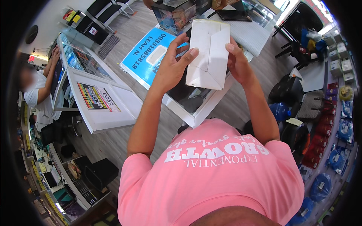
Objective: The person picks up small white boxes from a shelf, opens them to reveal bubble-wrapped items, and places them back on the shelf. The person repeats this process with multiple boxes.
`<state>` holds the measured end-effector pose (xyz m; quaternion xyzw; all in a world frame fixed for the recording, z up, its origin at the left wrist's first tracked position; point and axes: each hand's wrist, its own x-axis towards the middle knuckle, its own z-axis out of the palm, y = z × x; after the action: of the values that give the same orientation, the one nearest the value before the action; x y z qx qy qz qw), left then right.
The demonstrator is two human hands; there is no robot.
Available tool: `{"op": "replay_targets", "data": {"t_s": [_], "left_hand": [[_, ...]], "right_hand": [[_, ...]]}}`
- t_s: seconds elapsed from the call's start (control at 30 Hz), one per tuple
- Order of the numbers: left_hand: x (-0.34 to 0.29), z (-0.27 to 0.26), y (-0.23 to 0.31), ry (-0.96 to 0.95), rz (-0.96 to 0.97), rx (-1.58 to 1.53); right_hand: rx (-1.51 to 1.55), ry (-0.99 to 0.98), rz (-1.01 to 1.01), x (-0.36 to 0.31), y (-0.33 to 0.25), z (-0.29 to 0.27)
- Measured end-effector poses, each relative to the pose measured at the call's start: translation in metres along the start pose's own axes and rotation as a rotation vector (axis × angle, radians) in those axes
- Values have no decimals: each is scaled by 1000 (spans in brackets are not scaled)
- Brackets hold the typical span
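A white, brick-shaped cardboard box [208, 56] is held up between my two hands above the white-framed glass counter. Its side facing me has folded flaps with visible seams and creases. My left hand [171, 62] is at the box's left edge, thumb lying on the near face and fingertips reaching the edge. On the opposite edge, my right hand [239, 62] presses its thumb to the side; its other fingers are mostly hidden behind the box. Under my left hand lies a blue printed sheet [145, 52] on the counter top.
At the counter's far end are a clear display case [175, 19], a dark phone [233, 15] and a pale paper pad [249, 35]. Another person in a white shirt [45, 90] leans on a second counter [102, 101] at left. Bags [286, 90] and packaged goods [341, 128] line the right.
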<state>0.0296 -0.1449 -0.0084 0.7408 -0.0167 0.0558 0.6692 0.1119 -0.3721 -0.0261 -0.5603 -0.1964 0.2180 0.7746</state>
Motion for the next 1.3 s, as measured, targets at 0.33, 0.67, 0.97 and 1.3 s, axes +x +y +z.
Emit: {"op": "replay_targets", "data": {"t_s": [0.33, 0.67, 0.97, 1.3], "left_hand": [[12, 3, 21, 40, 75, -59], [11, 5, 26, 62, 170, -47], [13, 5, 25, 51, 197, 27], [17, 3, 22, 46, 215, 131]], "right_hand": [[-283, -124, -243, 6, -14, 9], [-286, -168, -255, 7, -13, 15], [-278, -163, -245, 7, -7, 11], [-267, -165, -250, 10, -11, 10]]}}
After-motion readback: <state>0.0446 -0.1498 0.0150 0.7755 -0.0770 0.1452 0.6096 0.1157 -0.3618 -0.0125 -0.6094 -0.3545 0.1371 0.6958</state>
